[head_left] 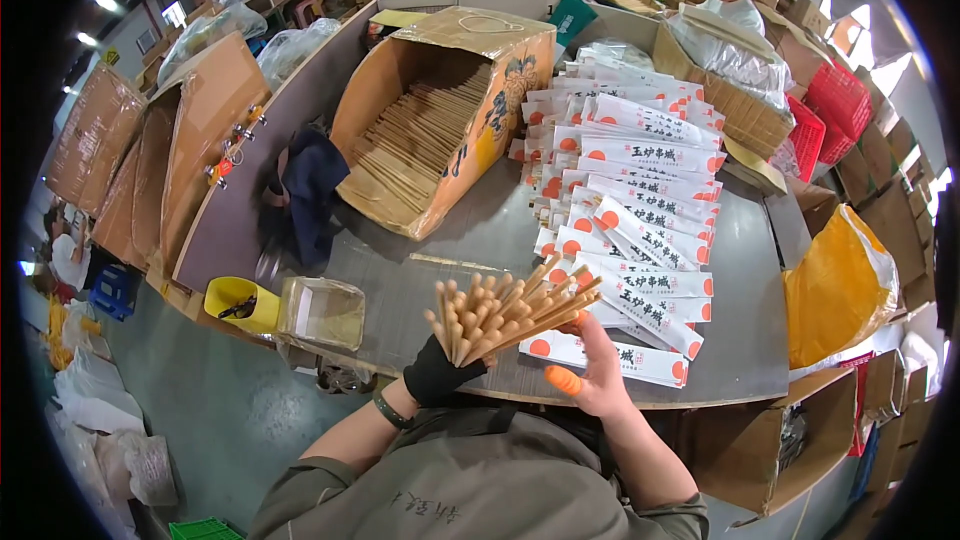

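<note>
A thick bundle of round-ended wooden chopsticks (505, 315) is gripped in my left hand (437, 373), which wears a black fingerless glove. The bundle fans out over the near edge of the table. My right hand (603, 372) has orange finger cots and is at the right side of the bundle. Its thumb stands apart, and one fingertip meets the chopsticks; the other fingers are partly hidden. Just beyond lies a long overlapping pile of white paper chopstick sleeves (650, 180) with red dots. Several sleeves show chopstick ends at their left side.
An open cardboard box (515, 105) full of chopsticks lies tilted on the grey table (390, 280). A dark cloth (305, 200), a yellow container (243, 307) and a clear box (322, 313) line the left. A yellow sack (840, 290) is at right; a person (728, 0) is beyond.
</note>
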Demonstrator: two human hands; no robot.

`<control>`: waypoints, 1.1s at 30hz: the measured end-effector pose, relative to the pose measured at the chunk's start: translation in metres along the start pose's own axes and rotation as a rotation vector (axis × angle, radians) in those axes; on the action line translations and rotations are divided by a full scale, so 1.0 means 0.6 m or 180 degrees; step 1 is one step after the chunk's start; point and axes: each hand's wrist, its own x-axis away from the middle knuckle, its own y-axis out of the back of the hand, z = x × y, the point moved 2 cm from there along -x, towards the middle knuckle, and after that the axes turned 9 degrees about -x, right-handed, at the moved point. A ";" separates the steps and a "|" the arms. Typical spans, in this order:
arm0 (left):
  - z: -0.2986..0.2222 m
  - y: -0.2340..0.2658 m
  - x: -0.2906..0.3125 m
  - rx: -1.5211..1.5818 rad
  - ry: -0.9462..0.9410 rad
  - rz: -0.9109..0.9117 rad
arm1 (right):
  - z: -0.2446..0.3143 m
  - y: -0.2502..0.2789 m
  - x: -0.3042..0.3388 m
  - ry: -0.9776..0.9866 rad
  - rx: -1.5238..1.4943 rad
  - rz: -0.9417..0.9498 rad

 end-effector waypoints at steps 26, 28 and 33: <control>0.008 0.000 -0.017 0.4018 0.1901 0.0316 | -0.024 0.027 0.055 0.0165 0.3319 0.0638; 0.044 -0.048 0.016 0.1043 0.0856 -0.0466 | -0.025 0.023 0.056 0.0262 0.3281 0.0670; 0.047 0.024 -0.026 0.1774 0.1525 -0.1412 | -0.031 0.027 0.071 0.0490 0.3188 0.0500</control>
